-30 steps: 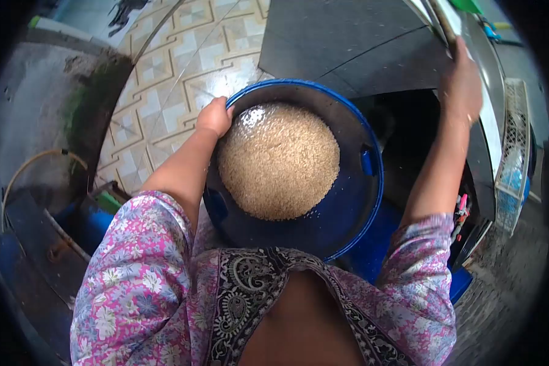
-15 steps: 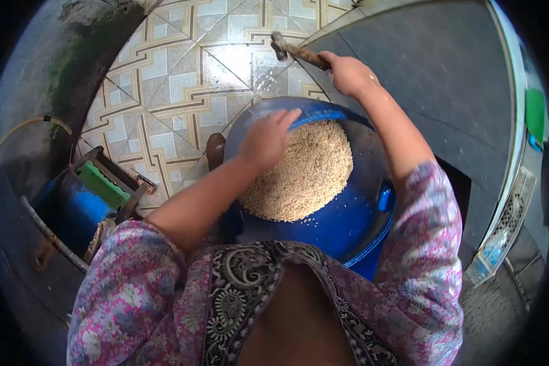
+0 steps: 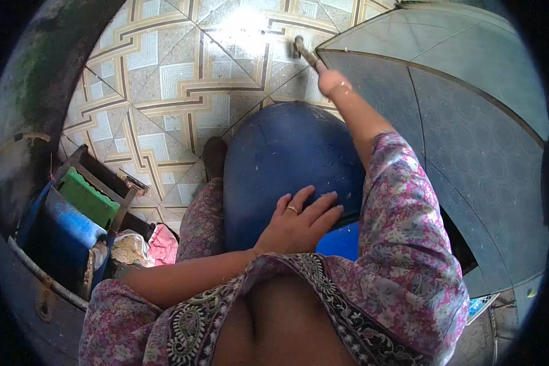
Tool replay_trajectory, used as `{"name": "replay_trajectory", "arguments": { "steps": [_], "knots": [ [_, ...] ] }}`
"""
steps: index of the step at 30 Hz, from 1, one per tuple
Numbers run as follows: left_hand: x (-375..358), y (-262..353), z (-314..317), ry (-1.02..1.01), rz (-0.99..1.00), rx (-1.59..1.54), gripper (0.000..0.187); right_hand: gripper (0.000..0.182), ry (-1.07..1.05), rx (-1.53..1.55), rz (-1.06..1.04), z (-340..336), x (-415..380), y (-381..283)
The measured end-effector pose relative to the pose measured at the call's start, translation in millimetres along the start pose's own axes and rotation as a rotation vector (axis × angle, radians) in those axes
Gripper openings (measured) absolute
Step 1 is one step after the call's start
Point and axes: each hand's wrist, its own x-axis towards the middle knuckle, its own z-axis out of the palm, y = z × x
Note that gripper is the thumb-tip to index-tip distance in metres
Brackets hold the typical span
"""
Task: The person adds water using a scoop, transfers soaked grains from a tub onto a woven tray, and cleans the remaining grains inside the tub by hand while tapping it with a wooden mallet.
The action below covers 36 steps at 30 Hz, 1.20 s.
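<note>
A large blue plastic barrel [image 3: 290,146] stands in front of me, its rounded side facing up. My left hand [image 3: 305,216], with a ring on one finger, lies flat on the barrel near its rim, fingers spread. Below that hand a patch of brighter blue shows, and the grain seen earlier is hidden. Beyond the barrel's right side, my right hand [image 3: 333,84] grips a hammer [image 3: 310,59] by its handle. The hammer's head points away from me over the tiled floor and looks slightly blurred.
Patterned floor tiles [image 3: 183,91] lie ahead. Grey tiled surfaces [image 3: 470,116] rise along the right. At lower left stand a blue and green container [image 3: 82,201] and a white bag [image 3: 131,249] beside a pink cloth [image 3: 162,243]. My foot [image 3: 215,157] is left of the barrel.
The barrel's opening and grain have gone out of sight; its outer side shows now. My left hand has moved from above the grain onto the barrel. My right hand still holds the hammer.
</note>
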Motion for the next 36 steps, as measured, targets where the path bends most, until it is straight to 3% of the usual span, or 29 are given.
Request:
{"name": "replay_trajectory", "arguments": {
  "steps": [1, 3, 7, 9, 10, 13, 14, 16, 19, 26, 30, 33, 36],
  "knots": [
    [1, 0, 0, -0.004, -0.005, -0.009, 0.043, 0.043, -0.012, -0.065, -0.021, 30, 8, 8],
    [-1, 1, -2, -0.014, -0.007, -0.008, 0.041, 0.038, -0.334, -0.303, 0.013, 76, 52, 32],
    [1, 0, -4, 0.004, -0.002, -0.036, 0.04, 0.029, -0.364, -0.256, -0.144, 36, 46, 26],
    [0, 0, -3, -0.003, 0.012, -0.032, 0.04, 0.027, -0.246, -0.201, -0.217, 31, 47, 30],
    [-1, 0, -1, -0.003, 0.006, -0.029, 0.04, 0.027, -0.11, -0.416, -0.362, 39, 79, 45],
    [0, -2, 2, 0.002, 0.029, 0.005, 0.04, 0.031, 0.077, -0.158, -0.083, 5, 49, 25],
    [0, -2, 2, 0.008, 0.031, 0.006, 0.04, 0.031, 0.076, -0.155, -0.081, -6, 42, 22],
    [-1, -2, 2, 0.011, 0.025, 0.0, 0.04, 0.05, 0.076, -0.088, -0.075, -14, 35, 18],
    [1, -2, 0, 0.012, 0.024, -0.014, 0.039, 0.047, 0.221, -0.061, -0.071, -6, 29, 16],
    [2, -1, -2, 0.054, 0.029, -0.012, 0.043, 0.038, 0.073, -0.199, -0.124, -12, 26, -7],
    [3, 2, -2, 0.083, 0.066, 0.021, 0.044, 0.037, 0.093, -0.254, -0.208, -72, -50, -39],
    [4, 5, -4, 0.115, 0.074, 0.046, 0.044, 0.024, 0.306, -0.255, -0.396, -105, -108, -50],
    [2, 1, 1, 0.165, 0.101, 0.119, 0.043, 0.03, 0.617, -0.153, -0.558, -137, -213, -43]
  ]
}}
